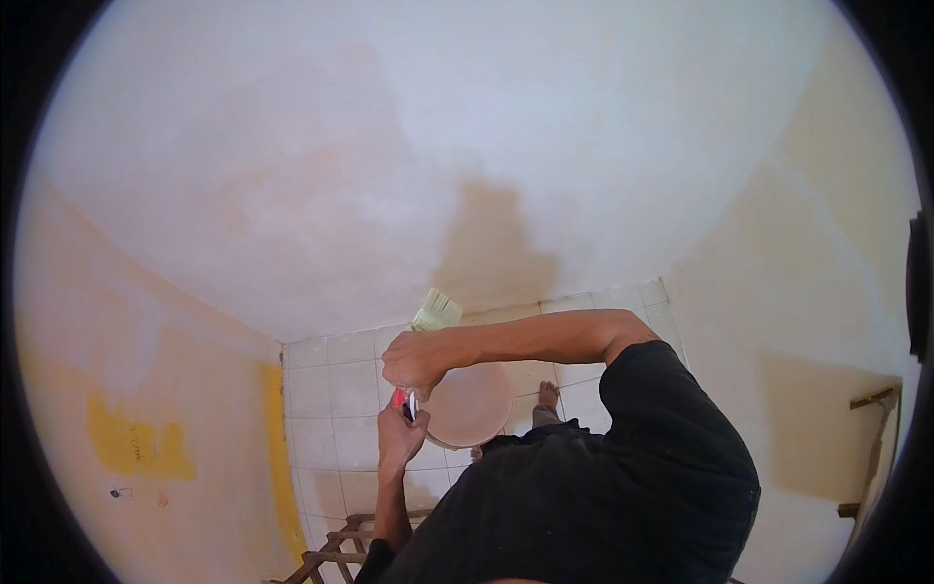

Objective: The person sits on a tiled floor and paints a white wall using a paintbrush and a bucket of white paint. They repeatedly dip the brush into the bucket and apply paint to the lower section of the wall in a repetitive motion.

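Note:
My right hand (414,361) is closed on a wide paintbrush (437,309), whose pale, greenish-white bristles stick up past the knuckles toward the wall. Just below it, my left hand (400,434) grips a small thing with red, white and dark parts (399,397). Fingers cover most of that thing, and I cannot tell whether it is the brush's handle. Both hands are close together at the left side of a round, pale pinkish tub (457,447). The right forearm passes over the tub's far edge.
A patchy white wall (292,175) rises ahead, and a side wall with yellow patches (141,440) stands at left. Pale floor tiles (311,409) lie below. Wooden bars (336,550) show at lower left. My bare foot (549,393) is right of the tub.

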The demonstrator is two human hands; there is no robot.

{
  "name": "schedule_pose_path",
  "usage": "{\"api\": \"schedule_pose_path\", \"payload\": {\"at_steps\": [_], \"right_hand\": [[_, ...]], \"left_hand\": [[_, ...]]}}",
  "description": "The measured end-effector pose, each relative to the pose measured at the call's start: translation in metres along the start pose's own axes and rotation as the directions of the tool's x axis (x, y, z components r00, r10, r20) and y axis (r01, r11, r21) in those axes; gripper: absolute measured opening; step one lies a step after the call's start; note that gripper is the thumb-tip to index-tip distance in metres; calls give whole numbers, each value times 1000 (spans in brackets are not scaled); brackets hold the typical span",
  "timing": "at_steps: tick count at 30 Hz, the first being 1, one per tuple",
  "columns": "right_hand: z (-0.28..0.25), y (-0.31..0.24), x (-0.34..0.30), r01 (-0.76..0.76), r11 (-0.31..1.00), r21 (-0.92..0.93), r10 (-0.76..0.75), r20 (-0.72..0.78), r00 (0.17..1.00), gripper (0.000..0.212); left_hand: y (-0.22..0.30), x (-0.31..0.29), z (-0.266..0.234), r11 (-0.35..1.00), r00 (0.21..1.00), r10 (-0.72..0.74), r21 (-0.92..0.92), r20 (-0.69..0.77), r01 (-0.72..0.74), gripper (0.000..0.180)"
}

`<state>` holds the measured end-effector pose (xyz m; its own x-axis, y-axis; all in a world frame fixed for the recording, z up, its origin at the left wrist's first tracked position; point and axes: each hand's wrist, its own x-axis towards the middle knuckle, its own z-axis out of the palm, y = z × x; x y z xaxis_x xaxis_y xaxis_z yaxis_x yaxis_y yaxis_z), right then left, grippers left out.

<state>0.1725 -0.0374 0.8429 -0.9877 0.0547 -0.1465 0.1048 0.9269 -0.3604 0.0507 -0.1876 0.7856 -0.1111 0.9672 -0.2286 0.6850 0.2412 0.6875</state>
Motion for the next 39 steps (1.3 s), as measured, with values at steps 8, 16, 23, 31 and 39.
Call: {"api": "schedule_pose_path", "payload": {"at_steps": [8, 16, 23, 31, 39], "right_hand": [[0, -11, -12, 28, 1000, -2, -28, -186, 982, 29], [-9, -26, -27, 81, 997, -2, -78, -294, 953, 19], [-44, -65, -44, 18, 1000, -6, -19, -344, 939, 20], [-75, -71, -58, -158, 969, 188, 231, -475, 849, 26], [-85, -50, -40, -121, 943, 310, 282, -551, 785, 36]], "left_hand": [[13, -10, -24, 991, 991, 113, 85, -73, -107, 34], [-102, 2, 9, 610, 985, 80, -774, -152, -169, 66], [-112, 4, 87, -289, 990, 27, -947, 138, 140, 85], [-86, 9, 141, -403, 929, 357, -881, 96, 246, 91], [-63, 32, 118, -389, 907, 391, -865, 157, 317, 95]]}}
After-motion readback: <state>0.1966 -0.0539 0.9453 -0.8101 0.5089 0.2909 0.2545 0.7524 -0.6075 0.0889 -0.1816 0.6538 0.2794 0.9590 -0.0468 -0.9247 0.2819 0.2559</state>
